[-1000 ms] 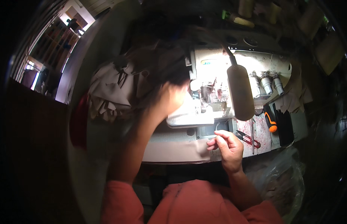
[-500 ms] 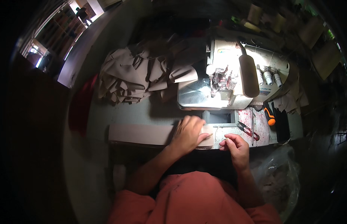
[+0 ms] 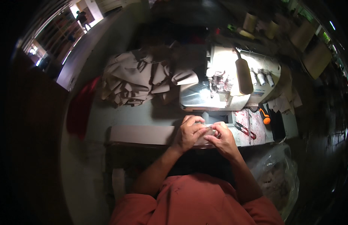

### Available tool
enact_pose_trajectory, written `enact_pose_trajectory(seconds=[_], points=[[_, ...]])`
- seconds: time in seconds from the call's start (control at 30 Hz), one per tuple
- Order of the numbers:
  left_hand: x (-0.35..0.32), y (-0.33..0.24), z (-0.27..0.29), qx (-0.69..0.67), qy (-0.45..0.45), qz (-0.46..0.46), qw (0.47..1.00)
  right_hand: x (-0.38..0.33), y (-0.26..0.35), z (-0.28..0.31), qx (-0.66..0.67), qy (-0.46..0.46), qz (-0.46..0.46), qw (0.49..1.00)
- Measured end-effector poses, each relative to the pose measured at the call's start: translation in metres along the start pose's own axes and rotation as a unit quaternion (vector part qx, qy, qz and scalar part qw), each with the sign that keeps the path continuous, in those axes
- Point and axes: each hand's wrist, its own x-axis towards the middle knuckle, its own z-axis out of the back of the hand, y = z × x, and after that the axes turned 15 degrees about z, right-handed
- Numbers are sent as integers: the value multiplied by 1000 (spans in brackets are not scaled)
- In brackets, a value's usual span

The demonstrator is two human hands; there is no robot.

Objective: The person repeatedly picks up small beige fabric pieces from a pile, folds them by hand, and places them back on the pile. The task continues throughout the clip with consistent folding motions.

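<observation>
A long stack of pale beige fabric strips (image 3: pixel 144 134) lies along the table's front edge. At its right end my left hand (image 3: pixel 189 134) is closed, thumb and fingers pinching the fabric. My right hand (image 3: pixel 223 140) meets it there, its thumb and fingers closed on the same end, which is lifted a little between the hands. How many layers are pinched is hidden by the fingers. Beyond the hands stands a white sewing machine (image 3: pixel 264 93), its lamp lit over the needle area and the shiny metal plate (image 3: pixel 194 95).
A loose heap of beige fabric pieces (image 3: pixel 131 78) lies at the back left. Right of my hands are red-handled thread snips (image 3: pixel 246 131), an orange-and-black tool (image 3: pixel 265 117) and a black pouch (image 3: pixel 277 125). A clear plastic bag (image 3: pixel 282 168) hangs below the table's right edge.
My right hand has moved left and up to the end of the fabric stack, beside my left hand. The strip end is now lifted between both hands. The view has shifted slightly.
</observation>
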Motion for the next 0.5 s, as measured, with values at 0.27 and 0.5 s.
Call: enact_pose_trajectory(seconds=[0.27, 0.5], points=[[-63, -34, 52, -747, -35, 314, 585, 12, 56, -9, 207, -59, -71, 974], [-53, 37, 164, -535, -384, 197, 727, 5, 20, 3, 391, -71, -162, 903]])
